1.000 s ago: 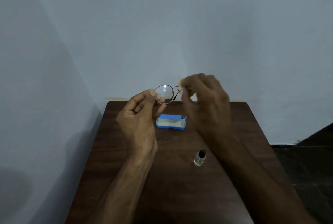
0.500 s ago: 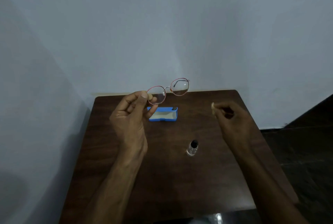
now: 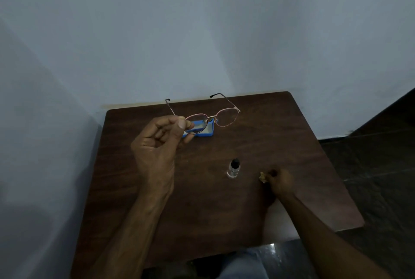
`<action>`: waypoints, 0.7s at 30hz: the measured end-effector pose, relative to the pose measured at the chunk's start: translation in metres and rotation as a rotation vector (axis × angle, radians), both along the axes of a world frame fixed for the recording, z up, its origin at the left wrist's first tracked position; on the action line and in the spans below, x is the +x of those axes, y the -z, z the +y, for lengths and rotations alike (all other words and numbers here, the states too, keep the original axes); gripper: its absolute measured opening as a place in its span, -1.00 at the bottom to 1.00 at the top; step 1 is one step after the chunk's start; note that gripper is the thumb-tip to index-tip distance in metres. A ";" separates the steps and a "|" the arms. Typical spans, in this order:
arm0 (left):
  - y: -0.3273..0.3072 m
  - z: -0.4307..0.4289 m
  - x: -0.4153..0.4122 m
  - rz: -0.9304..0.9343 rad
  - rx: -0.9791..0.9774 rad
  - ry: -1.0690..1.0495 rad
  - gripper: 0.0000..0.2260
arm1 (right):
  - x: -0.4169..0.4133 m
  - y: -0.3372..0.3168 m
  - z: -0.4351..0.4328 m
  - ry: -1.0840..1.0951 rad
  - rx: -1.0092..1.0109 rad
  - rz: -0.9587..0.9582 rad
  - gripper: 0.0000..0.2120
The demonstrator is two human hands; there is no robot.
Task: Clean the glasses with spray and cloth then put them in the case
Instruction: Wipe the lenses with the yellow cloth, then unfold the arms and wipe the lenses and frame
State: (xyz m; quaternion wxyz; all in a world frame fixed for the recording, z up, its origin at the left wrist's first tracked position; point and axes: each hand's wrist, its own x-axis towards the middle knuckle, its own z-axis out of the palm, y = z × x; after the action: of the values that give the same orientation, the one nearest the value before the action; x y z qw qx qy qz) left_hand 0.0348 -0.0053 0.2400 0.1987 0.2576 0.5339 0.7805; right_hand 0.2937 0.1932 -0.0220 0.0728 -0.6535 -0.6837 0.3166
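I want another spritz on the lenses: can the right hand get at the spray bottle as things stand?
Probably yes. The right hand is close beside the spray bottle, with only bare table between; but it pinches the cloth, which likely goes down first.

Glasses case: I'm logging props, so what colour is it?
The case is blue, best seen in the head view.

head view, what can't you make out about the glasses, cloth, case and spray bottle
All in the head view:
Small yellowish cloth: mostly hidden inside the right hand; shape unclear.
Blue rectangular case: left part behind the left hand and thin pink-rimmed glasses.
Small clear black-capped spray bottle: too small and dim to show liquid level.
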 end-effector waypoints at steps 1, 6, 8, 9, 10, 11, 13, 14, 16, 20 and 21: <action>0.000 0.000 0.000 0.008 0.005 0.006 -0.90 | 0.002 0.000 0.000 -0.025 0.016 -0.016 -0.84; -0.003 -0.002 0.002 0.082 0.023 0.034 -0.95 | -0.029 -0.078 -0.008 -0.025 0.189 0.446 -0.75; -0.003 -0.002 -0.001 0.208 -0.008 0.036 -0.94 | -0.059 -0.148 -0.015 -0.011 0.049 0.797 -0.70; -0.003 -0.003 -0.002 0.291 -0.033 0.047 -0.92 | -0.072 -0.181 -0.019 -0.041 -0.057 0.947 -0.69; -0.005 -0.004 -0.003 0.368 -0.054 0.065 -0.90 | -0.082 -0.212 -0.022 -0.084 -0.155 1.047 -0.67; -0.007 -0.005 -0.004 0.428 -0.064 0.087 -0.89 | -0.090 -0.239 -0.024 -0.150 -0.216 1.091 -0.63; -0.011 -0.009 -0.006 0.511 -0.073 0.120 -0.87 | -0.099 -0.270 -0.026 -0.301 -0.235 1.135 -0.60; -0.012 -0.010 -0.008 0.545 -0.073 0.124 -0.88 | -0.101 -0.279 -0.028 -0.356 -0.211 1.137 -0.64; -0.014 -0.014 -0.014 0.584 -0.068 0.120 -0.89 | -0.104 -0.290 -0.032 -0.420 -0.142 1.121 -0.72; -0.013 -0.019 -0.021 0.526 -0.063 0.076 -0.74 | -0.109 -0.303 -0.041 -0.534 0.080 1.029 -0.74; -0.012 -0.020 -0.021 0.486 -0.066 0.053 -0.67 | -0.111 -0.305 -0.043 -0.550 0.143 1.006 -0.75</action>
State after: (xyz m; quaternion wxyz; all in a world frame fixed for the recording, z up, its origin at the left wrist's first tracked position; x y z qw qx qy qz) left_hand 0.0138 -0.0252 0.2517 0.0932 0.4448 0.5845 0.6722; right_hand 0.1827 0.1499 0.2834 0.3480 -0.2141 -0.7293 0.5488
